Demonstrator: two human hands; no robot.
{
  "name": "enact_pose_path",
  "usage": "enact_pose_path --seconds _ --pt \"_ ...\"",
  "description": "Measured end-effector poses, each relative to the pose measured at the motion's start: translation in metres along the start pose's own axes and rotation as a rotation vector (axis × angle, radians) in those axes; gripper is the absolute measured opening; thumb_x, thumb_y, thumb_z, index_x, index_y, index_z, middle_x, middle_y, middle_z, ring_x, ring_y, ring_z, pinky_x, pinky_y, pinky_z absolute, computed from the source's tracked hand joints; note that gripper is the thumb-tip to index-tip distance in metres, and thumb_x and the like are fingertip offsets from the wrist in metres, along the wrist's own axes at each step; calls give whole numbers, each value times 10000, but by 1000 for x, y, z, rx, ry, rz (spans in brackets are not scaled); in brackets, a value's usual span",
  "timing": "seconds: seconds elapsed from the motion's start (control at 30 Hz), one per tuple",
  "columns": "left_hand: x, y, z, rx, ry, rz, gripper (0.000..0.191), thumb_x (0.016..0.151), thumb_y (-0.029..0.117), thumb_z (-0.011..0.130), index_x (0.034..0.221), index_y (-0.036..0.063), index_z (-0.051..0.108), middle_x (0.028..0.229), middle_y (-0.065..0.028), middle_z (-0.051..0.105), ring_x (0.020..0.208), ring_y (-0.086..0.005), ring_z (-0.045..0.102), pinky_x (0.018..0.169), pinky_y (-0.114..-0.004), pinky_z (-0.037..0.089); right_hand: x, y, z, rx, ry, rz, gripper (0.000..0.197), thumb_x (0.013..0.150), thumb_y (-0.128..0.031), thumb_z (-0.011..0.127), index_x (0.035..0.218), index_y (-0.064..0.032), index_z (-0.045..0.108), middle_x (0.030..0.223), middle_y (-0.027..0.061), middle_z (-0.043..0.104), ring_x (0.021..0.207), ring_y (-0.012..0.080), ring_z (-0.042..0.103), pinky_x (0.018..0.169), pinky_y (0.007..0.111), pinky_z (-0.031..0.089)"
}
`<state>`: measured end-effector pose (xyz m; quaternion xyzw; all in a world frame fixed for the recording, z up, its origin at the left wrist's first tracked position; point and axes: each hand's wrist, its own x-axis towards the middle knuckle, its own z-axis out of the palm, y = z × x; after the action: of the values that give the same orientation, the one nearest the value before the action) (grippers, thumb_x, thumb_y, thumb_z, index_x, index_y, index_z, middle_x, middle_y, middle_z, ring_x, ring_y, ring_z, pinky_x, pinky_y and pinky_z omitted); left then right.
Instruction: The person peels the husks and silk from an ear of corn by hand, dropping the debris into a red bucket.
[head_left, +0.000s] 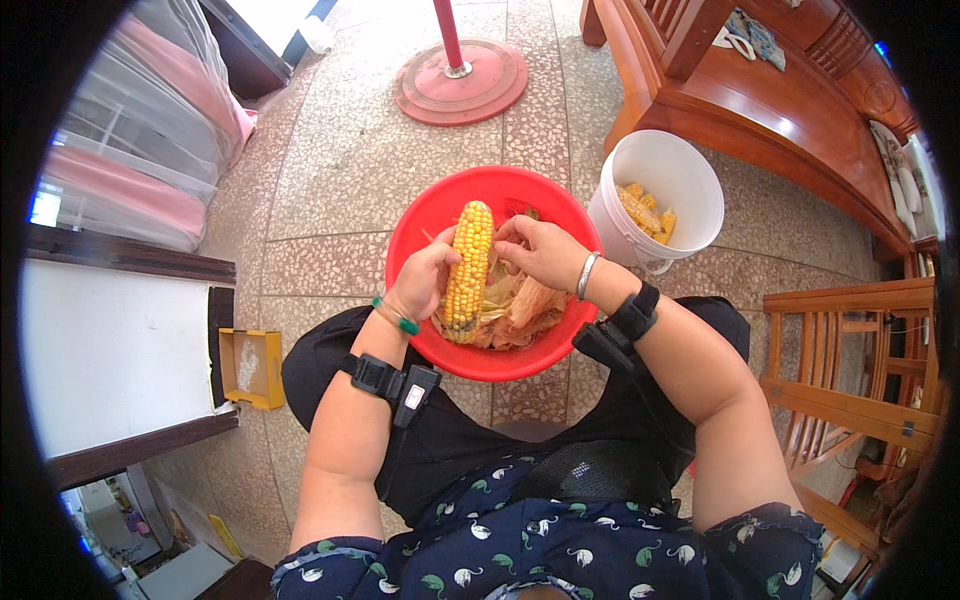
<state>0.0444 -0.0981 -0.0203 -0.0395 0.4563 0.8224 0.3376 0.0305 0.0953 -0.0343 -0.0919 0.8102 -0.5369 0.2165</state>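
Note:
An ear of yellow corn (471, 262), bare of its husk, stands nearly lengthwise over a red plastic basin (495, 369). My left hand (426, 279) grips it from the left side, thumb across the kernels. Some kernels at the lower end look dark. My right hand (541, 253) is at the ear's upper right, its fingers bent and close to the kernels; whether they touch or pinch something is unclear. Beneath both hands, dry corn husks (536, 304) and silk fill the basin.
A white plastic bucket (611, 217) with several corn pieces (646, 210) stands right of the basin. Beyond are a wooden bench (765, 127) and a round red pole base (461, 82). A yellow open box (253, 367) lies left; a wooden slatted frame (847, 375) stands right.

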Motion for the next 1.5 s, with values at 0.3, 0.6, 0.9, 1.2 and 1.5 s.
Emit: enact_pose_path --seconds 0.3,0.6,0.9,1.2,1.5 --pt "3 -1 -2 -19 38 79 491 749 100 359 1231 6 361 1030 -162 547 896 -271 570 845 -386 452 -10 8 -3 -605 -285 -78 165 775 -197 570 828 -55 636 736 134 621 712 260 610 654 343 484" --pt "3 -4 -4 -49 82 57 461 768 78 346 1222 4 374 1104 -133 519 1002 -224 528 908 -370 407 -7 -7 5 -165 -100 -28 195 811 -155 556 938 -7 566 813 153 619 730 252 613 665 318 476" --pt "5 -4 -12 -38 47 61 445 765 99 351 1197 -1 390 1033 -152 547 923 -244 562 858 -371 440 -25 2 5 -664 -573 -120 226 786 -192 529 931 -34 598 782 173 614 736 311 594 697 364 469" --pt "4 -2 -2 -63 116 82 438 760 113 348 1181 0 394 992 -160 559 889 -257 576 834 -383 457 -22 -16 11 -256 -215 -88 293 754 -318 597 871 -50 623 786 165 627 751 307 606 695 380 469" --pt "5 -2 -10 -68 175 115 440 768 104 348 1195 6 391 1007 -140 557 896 -251 571 831 -375 458 -24 7 10 -563 -264 -38 269 788 -297 538 864 -52 620 760 171 618 733 326 601 690 387 471"
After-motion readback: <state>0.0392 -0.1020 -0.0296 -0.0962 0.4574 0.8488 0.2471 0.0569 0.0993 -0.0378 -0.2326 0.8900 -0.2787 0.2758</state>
